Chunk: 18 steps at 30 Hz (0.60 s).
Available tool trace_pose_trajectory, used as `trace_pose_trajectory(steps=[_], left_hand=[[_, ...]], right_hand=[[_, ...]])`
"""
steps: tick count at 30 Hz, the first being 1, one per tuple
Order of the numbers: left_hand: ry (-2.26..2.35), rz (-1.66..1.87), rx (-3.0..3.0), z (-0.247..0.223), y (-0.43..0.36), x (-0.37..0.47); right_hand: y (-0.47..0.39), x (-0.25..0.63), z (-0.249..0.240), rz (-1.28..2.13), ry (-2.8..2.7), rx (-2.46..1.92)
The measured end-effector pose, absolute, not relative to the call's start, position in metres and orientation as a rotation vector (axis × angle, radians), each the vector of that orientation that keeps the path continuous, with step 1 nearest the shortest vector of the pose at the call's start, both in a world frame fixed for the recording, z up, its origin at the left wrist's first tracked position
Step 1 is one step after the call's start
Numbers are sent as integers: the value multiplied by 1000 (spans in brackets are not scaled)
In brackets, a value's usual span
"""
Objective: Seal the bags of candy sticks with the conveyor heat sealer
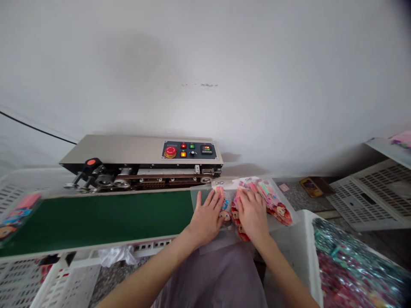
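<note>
My left hand lies flat, fingers spread, on a clear bag with a printed cartoon face at the right end of the green belt. Just right of it, my right hand rests with its fingers spread over red-haired cartoon packs in clear film. Another such pack lies beyond my right hand, fanned out to the right. The sealing machine, its lights lit, stands behind the belt. One more bagged pack is on the belt's far left end.
A white box full of shiny wrapped packs stands at the lower right. White perforated crates are at the right and lower left. A small yellow-edged box lies near the wall. White plastic hangs below the belt.
</note>
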<state>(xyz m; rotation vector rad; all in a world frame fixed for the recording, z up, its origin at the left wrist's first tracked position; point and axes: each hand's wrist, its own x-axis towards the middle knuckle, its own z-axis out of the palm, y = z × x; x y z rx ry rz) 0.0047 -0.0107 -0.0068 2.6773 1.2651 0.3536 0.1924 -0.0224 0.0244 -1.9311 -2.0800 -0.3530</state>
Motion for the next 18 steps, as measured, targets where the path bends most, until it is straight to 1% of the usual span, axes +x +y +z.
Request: trace_pose_trajectory(steps=[5, 12, 16, 18], left_hand=[[1297, 366, 2692, -10, -9, -6], [1372, 178, 2686, 8, -4, -52], [1612, 287, 2669, 22, -8, -71], [1584, 338, 2670, 30, -9, -66]], right_hand=[[-42, 197, 9, -355, -2164, -1944], [-36, 179, 7, -227, -2254, -1852], [-24, 156, 9, -139, -2235, -1853], [-21, 149, 11, -130, -2217, -1858]])
